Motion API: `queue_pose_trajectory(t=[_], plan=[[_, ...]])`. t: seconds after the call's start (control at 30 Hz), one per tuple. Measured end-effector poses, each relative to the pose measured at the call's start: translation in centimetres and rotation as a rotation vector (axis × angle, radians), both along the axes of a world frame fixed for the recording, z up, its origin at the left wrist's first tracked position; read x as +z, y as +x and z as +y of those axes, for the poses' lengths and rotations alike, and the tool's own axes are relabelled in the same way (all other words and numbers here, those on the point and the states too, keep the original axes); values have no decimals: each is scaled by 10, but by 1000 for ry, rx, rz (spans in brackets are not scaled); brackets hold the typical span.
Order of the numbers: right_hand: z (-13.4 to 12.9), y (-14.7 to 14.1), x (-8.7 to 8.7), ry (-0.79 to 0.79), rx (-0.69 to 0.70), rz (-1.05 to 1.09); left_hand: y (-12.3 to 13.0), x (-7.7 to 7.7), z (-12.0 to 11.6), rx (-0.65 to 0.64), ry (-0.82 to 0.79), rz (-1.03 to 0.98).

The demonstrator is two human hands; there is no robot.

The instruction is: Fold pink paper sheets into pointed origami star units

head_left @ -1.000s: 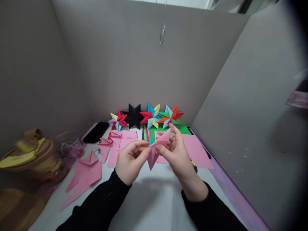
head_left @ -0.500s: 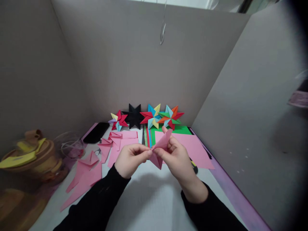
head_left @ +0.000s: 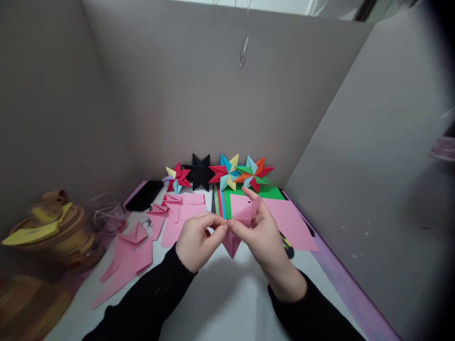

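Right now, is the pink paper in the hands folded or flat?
Folded: the pink paper shows slanted panels and a downward point between the left hand and right hand.

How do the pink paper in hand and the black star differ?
The folded pink paper is held by the left hand and right hand; the black star stands by the back wall.
The folded pink paper's lower tip points down; the black star's tips point several ways.
Both have pointed tips.
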State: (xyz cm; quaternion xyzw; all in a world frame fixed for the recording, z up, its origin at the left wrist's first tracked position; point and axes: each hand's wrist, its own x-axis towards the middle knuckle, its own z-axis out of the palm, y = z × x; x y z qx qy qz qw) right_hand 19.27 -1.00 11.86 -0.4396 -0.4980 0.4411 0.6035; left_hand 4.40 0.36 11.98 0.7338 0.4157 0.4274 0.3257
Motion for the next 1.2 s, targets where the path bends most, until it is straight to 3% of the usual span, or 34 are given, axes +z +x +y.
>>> queue_pose_trajectory(t=[0.2,0.4,0.63,0.83,0.93,1.07,1.2], plan=[[6,2,-4,0,24,46,3,-5,3,-11,0,50],[7,-2,-3,-38,165,27,-1,-9,6,94,55,33],[10,3,-3,-62,58,-73,-10,-4,10,153,140,8],[20,22,-2,37,-46,-11,-28,6,22,275,1,-192],[20,15,-7,45,32,25,-24,3,22,247,-73,-275],[18,-4,-15,-54,221,82,-8,-9,16,152,-146,-360],[17,-11,-16,-114,203,134,0,-13,12,126,-149,-311]])
